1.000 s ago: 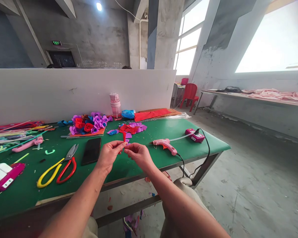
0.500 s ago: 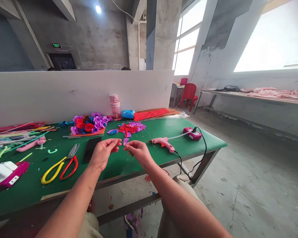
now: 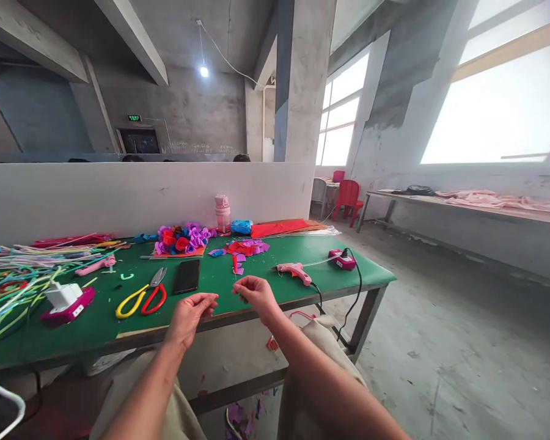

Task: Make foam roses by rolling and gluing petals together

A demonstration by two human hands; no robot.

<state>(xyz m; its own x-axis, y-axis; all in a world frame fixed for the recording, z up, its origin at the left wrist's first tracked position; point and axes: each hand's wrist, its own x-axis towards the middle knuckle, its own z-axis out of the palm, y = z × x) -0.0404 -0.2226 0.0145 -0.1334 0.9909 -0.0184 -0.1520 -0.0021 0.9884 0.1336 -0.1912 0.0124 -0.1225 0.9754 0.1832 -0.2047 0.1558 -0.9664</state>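
Red piece (image 3: 234, 264) — upright, just above the right hand's fingers (image 3: 244, 285).

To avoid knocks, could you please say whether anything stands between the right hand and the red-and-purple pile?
Yes, in this view a slim red piece and purple pieces appear between the right hand and the pile.

You are facing a smooth, faintly glossy green tabletop (image 3: 318, 247); the slim red paper-like roll (image 3: 234, 264) is looking matt, the pink plastic glue gun (image 3: 294, 270) smooth; red-and-yellow-handled scissors (image 3: 157, 278) are showing metal blades, the grey concrete wall (image 3: 197, 104) roughness.
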